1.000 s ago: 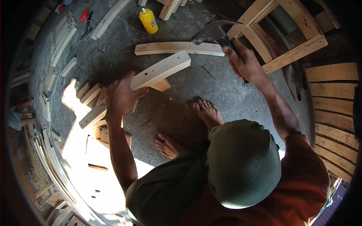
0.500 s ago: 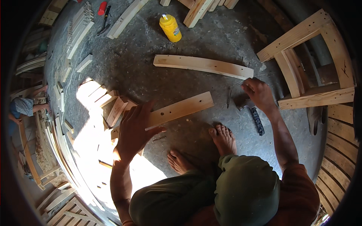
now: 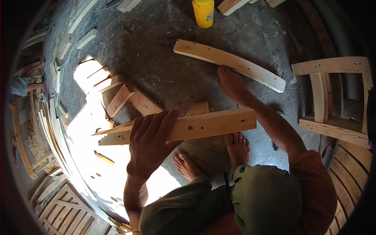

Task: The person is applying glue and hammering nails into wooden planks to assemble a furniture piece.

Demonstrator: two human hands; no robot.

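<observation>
My left hand [image 3: 150, 143] is wrapped over a pale wooden board [image 3: 219, 123] with dark knots, lifted above the floor in front of my feet. My right hand [image 3: 232, 84] reaches forward to the near edge of a longer wooden piece [image 3: 229, 60], which lies on the floor with small holes along it. The right fingers are bent together; anything between them is too small to make out. Below the right forearm a dark handle end [image 3: 275, 147] shows, mostly hidden by the arm.
A yellow bottle [image 3: 203, 13] stands at the far side. An assembled wooden frame [image 3: 333, 66] is at the right, above a slatted piece [image 3: 352, 164]. Wood offcuts [image 3: 119, 100] lie at the left in bright sunlight. Another person's arm [image 3: 36, 87] shows at the far left edge.
The board in my left hand has come up and swung to point more to the right. My right hand has moved left from the long piece's right end to its near edge. The view has shifted.
</observation>
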